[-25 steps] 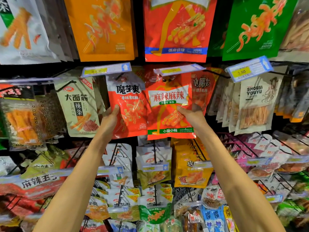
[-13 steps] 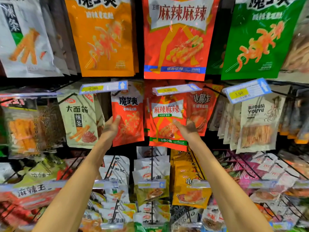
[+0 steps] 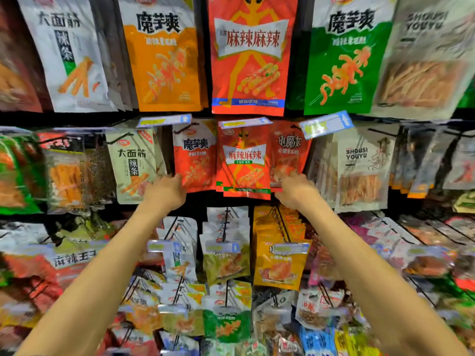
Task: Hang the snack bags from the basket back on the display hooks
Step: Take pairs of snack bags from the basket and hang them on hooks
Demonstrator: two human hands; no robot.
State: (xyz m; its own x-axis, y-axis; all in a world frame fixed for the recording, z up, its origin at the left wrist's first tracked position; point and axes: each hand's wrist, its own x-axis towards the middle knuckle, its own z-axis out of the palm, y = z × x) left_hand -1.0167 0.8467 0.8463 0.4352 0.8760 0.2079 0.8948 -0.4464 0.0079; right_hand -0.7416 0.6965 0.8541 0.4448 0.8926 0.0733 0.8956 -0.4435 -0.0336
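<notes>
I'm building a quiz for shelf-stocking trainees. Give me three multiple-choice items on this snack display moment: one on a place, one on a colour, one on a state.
1. Where is the left hand?
A. at the lower left edge of the small orange-red bag
B. on a price tag
C. on the top row

2. What colour is the large top-row bag right of the large red bag?
A. blue
B. green
C. black

3. How does the small red middle bag sit?
A. lying flat on a shelf
B. inside a basket
C. upright in the middle hook row

Answers: 1 A, fingers meet that bag's edge; 2 B, its lower body is green; 3 C, it hangs beside neighbouring bags, the right hand at its lower right.
</notes>
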